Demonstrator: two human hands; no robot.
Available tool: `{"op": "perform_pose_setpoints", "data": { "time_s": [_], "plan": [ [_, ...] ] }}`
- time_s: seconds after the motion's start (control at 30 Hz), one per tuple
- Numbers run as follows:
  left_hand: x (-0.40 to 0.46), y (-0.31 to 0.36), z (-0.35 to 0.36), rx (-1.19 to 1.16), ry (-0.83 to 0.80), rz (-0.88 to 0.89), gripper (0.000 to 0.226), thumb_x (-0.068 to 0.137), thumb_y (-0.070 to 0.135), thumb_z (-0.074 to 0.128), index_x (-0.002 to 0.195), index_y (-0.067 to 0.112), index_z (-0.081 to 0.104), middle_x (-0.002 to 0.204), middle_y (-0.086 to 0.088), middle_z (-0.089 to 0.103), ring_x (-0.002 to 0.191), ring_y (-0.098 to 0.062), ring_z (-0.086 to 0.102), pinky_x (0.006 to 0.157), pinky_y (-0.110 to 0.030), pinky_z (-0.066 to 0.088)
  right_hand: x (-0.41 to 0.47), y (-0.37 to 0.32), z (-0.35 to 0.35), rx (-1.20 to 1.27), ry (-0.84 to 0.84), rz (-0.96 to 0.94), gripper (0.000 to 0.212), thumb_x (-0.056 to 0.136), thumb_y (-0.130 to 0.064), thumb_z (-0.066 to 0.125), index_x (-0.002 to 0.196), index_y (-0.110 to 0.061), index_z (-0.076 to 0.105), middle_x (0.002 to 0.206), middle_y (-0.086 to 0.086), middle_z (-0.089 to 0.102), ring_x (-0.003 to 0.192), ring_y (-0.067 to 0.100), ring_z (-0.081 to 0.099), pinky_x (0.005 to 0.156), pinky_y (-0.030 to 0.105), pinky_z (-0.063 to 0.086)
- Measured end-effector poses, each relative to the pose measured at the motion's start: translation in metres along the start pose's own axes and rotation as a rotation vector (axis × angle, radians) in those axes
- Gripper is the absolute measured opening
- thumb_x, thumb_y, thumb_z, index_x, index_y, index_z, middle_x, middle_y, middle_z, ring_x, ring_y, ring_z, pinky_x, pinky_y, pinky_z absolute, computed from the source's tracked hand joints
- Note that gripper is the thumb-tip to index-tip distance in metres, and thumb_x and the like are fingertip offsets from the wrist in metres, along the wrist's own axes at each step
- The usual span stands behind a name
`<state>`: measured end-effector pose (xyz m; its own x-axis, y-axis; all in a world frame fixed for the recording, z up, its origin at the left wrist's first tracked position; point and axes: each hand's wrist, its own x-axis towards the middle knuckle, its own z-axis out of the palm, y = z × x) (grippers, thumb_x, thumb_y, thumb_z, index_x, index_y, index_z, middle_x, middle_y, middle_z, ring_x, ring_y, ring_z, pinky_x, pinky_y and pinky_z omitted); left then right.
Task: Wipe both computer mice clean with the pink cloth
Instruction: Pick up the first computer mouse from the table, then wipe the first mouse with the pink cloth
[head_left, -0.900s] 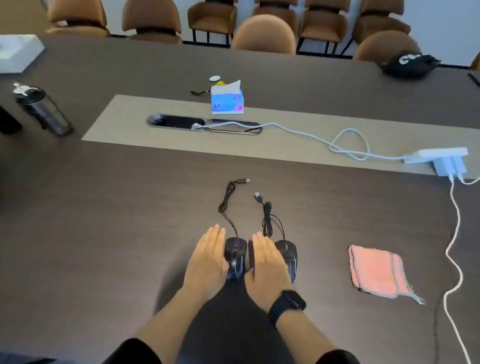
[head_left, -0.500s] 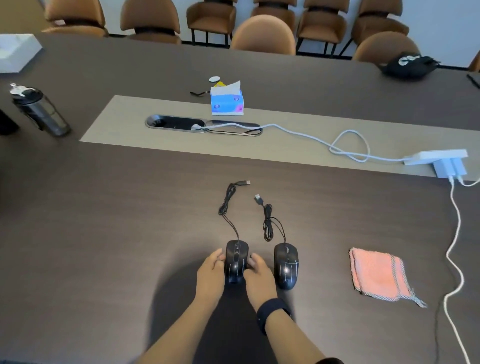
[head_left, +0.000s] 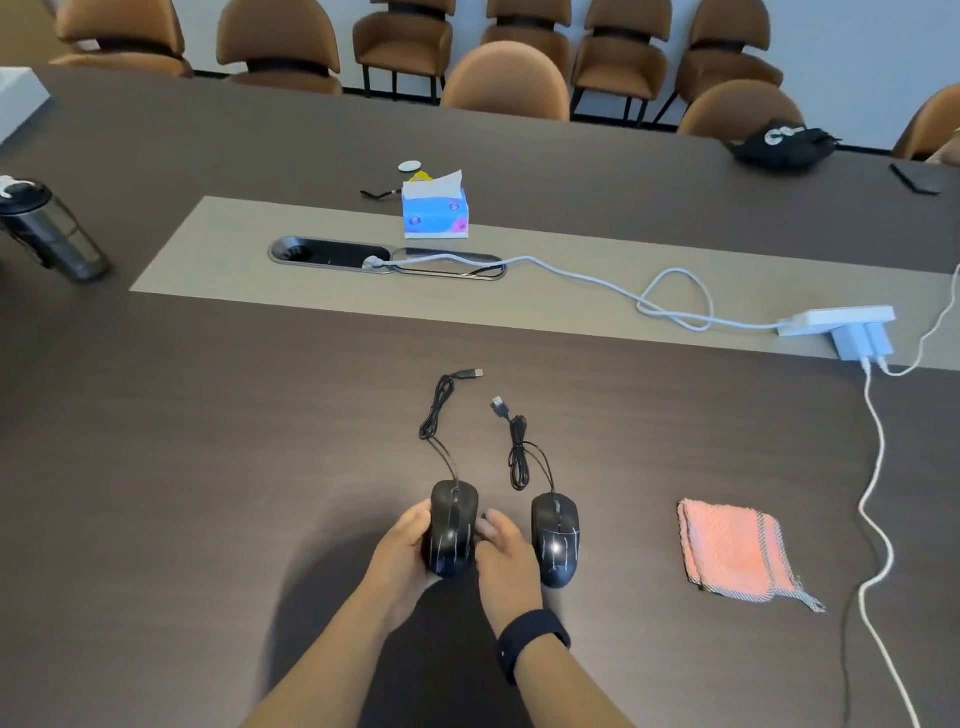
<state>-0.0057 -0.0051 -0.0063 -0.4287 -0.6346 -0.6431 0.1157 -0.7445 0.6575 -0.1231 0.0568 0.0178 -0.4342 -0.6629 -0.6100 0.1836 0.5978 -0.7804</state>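
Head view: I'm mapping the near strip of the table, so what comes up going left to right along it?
Left hand → left mouse → right hand → right mouse → pink cloth → white cable.

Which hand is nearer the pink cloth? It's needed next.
Right. The right hand lies between the mice, left of the pink cloth; the left hand is farther left.
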Motion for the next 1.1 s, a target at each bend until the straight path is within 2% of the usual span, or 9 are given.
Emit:
{"op": "perform_pose_setpoints", "data": {
  "time_s": [0.17,0.33,0.4,0.53,0.67,0.77,0.93,1.03,1.1],
  "plan": [
    [0.001,-0.005,0.000,-0.376,-0.085,-0.137,0.045,0.095,0.034,0.045,0.128,0.007,0.060,0.130,-0.020,0.064,0.119,-0.035,0.061,0.097,-0.050,0.053,-0.009,-0.016,-0.009,-0.103,-0.058,-0.097,0.045,0.091,-0.003,0.050,0.134,-0.017,0.054,0.110,-0.003,0.065,0.100,0.010,0.060,0.090,0.023,0.046],
    [0.002,-0.001,0.004,-0.465,-0.090,-0.197,0.050,0.089,0.032,0.047,0.128,0.005,0.060,0.132,-0.018,0.064,0.106,-0.033,0.068,0.081,-0.040,0.060,0.013,-0.040,-0.120,-0.449,0.461,-0.378,0.035,0.083,0.005,0.058,0.116,-0.002,0.066,0.108,0.017,0.071,0.099,0.034,0.063,0.094,0.040,0.048],
    [0.005,0.000,0.005,-0.489,-0.089,-0.205,0.051,0.089,0.031,0.045,0.130,0.004,0.058,0.135,-0.021,0.061,0.102,-0.033,0.069,0.078,-0.039,0.060,0.033,-0.037,-0.177,-0.789,0.554,-0.255,0.031,0.086,-0.014,0.056,0.114,-0.005,0.065,0.115,0.021,0.066,0.108,0.038,0.057,0.091,0.040,0.044],
    [0.011,-0.002,0.010,-0.516,-0.092,-0.215,0.051,0.094,0.031,0.037,0.134,0.004,0.053,0.138,-0.021,0.058,0.111,-0.034,0.062,0.082,-0.041,0.059,0.058,-0.014,-0.233,-1.262,0.442,0.121,0.052,0.074,-0.060,0.027,0.095,-0.023,0.056,0.113,0.009,0.063,0.103,0.033,0.056,0.085,0.041,0.048],
    [0.016,-0.004,0.015,-0.549,-0.090,-0.214,0.050,0.096,0.031,0.035,0.133,0.004,0.054,0.136,-0.022,0.059,0.112,-0.034,0.061,0.083,-0.042,0.058,0.057,-0.004,-0.231,-1.331,0.375,0.139,0.045,0.088,-0.052,0.043,0.121,-0.022,0.051,0.128,0.009,0.053,0.111,0.033,0.055,0.090,0.042,0.046],
    [0.018,-0.006,0.017,-0.557,-0.099,-0.206,0.050,0.096,0.031,0.034,0.132,0.004,0.055,0.135,-0.022,0.060,0.113,-0.034,0.061,0.087,-0.043,0.055,0.054,0.005,-0.228,-1.409,0.422,0.035,0.034,0.082,-0.034,0.047,0.111,-0.023,0.059,0.108,0.005,0.065,0.100,0.027,0.060,0.088,0.037,0.045],
    [0.018,-0.008,0.015,-0.561,-0.091,-0.199,0.049,0.097,0.032,0.036,0.131,0.005,0.056,0.136,-0.021,0.060,0.115,-0.033,0.060,0.093,-0.043,0.052,0.032,0.022,-0.216,-1.237,0.390,-0.091,0.019,0.080,-0.034,0.062,0.089,-0.019,0.069,0.113,0.007,0.056,0.103,0.028,0.051,0.087,0.035,0.045],
    [0.017,-0.009,0.016,-0.545,-0.071,-0.193,0.049,0.097,0.034,0.038,0.132,0.004,0.056,0.135,-0.020,0.061,0.113,-0.031,0.062,0.092,-0.041,0.053,0.006,-0.003,-0.194,-0.622,0.491,-0.196,0.017,0.074,-0.017,0.068,0.063,-0.011,0.056,0.073,0.013,0.063,0.070,0.031,0.053,0.070,0.039,0.048],
    [0.015,-0.009,0.018,-0.557,-0.052,-0.181,0.049,0.098,0.033,0.037,0.132,0.003,0.056,0.134,-0.021,0.061,0.112,-0.031,0.062,0.089,-0.040,0.056,-0.014,-0.029,-0.162,-0.523,0.418,-0.257,0.026,0.076,-0.027,0.066,0.064,-0.011,0.050,0.056,0.008,0.062,0.057,0.033,0.054,0.062,0.040,0.051]
  ]
}}
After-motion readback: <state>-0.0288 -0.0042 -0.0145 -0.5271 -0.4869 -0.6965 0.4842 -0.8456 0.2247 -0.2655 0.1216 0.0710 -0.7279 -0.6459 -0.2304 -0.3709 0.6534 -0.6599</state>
